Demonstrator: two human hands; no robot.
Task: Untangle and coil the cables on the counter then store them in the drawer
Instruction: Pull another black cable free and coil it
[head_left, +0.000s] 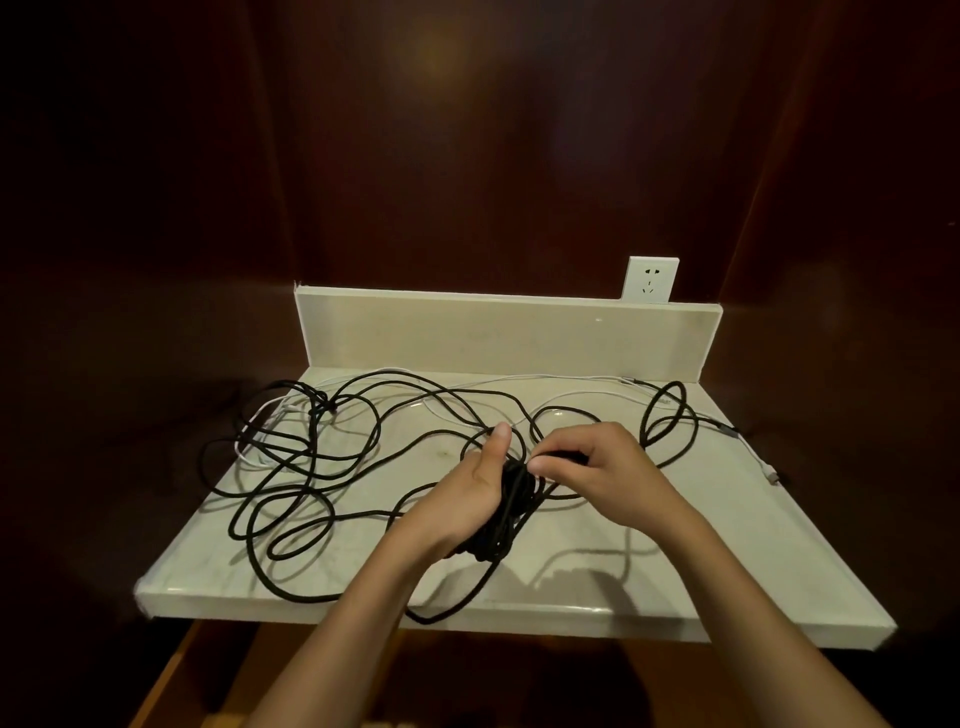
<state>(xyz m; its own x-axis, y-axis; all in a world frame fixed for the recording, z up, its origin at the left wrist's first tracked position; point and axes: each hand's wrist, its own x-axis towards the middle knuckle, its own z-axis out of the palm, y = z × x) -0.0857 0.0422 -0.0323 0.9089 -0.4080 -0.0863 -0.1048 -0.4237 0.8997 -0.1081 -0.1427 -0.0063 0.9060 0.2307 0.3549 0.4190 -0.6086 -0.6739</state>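
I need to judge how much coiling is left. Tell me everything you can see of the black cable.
The long, thin, matte black cable sprawls in loose overlapping loops across the pale counter, crossing a thin white cable. One loop hangs over the front edge. Part is gathered into a bundle gripped by the left hand; the right hand pinches a strand beside it.

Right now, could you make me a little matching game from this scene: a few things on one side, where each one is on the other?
Things:
1. black coil
2. white cable
3. wall socket
4. black loops

Places:
A. above the backsplash, right
B. spread over the counter's left half
C. gripped in the left hand
D. along the counter's back edge

Pairs: 1-C, 2-D, 3-A, 4-B
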